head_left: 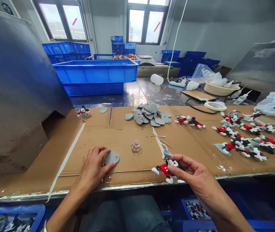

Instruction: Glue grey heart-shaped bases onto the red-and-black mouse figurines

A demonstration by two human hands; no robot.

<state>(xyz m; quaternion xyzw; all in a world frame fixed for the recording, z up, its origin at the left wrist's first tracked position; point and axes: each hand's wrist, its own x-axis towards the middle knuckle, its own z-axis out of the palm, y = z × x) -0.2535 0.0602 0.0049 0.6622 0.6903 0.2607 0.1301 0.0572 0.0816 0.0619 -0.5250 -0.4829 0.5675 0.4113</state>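
My left hand (95, 166) is closed on a grey rounded base plate (112, 157), thumb and fingers at its left edge, low over the cardboard. In my right hand (192, 169) is a Mickey Mouse figurine (164, 168) with red clothes and white shoes, pinched between thumb and fingers near the cardboard's front edge. A grey cup-like part (167, 153) shows at the figurine's upper side. Between my hands, farther back, stands a small clear jar (135, 146). A pile of grey base plates (149, 112) lies behind it.
Several figurines (250, 135) lie on the right, two more (190, 121) nearer the pile. Cotton swabs (162, 140) rest beside white tape. At the left back are a standing figurine (82, 111) and a loose plate (103, 110). Blue crates (96, 72) stand behind; a metal box (18, 96) bounds the left.
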